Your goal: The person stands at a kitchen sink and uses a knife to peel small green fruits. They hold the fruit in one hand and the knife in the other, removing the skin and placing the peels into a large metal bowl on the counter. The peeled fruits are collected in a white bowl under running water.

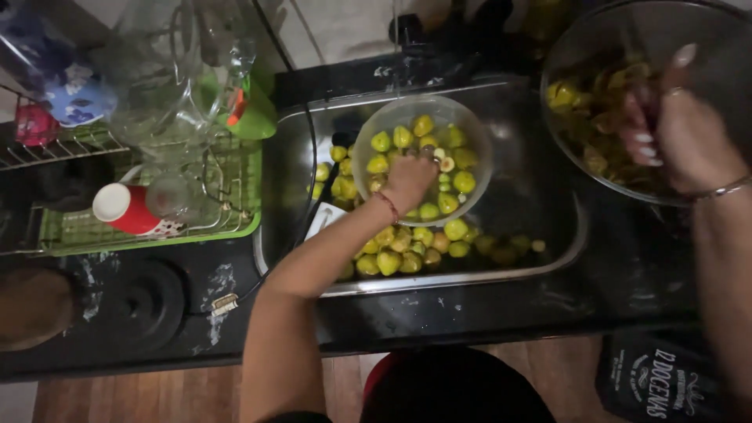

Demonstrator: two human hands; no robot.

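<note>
On the far left, a green plastic dish rack sits on the dark worktop and carries a red cup with a white rim lying on its side, plus a clear glass jug.

In the middle, a steel sink holds a loose heap of small yellow-green fruits and a clear glass bowl with more of the same fruit inside. The left hand reaches into that bowl, its grip curled down among the fruit; whether it has closed on one I cannot tell, as the fingers are hidden.

The fruits look light, firm and round, probably wet and slippery, so each is best pinched around its widest part. The bowl is breakable and heavier when full; its rim is the place to hold it.

On the right, a large dark glass bowl holds what seem to be cut, darker yellow fruit pieces. The right hand grips its near rim, thumb up.
</note>
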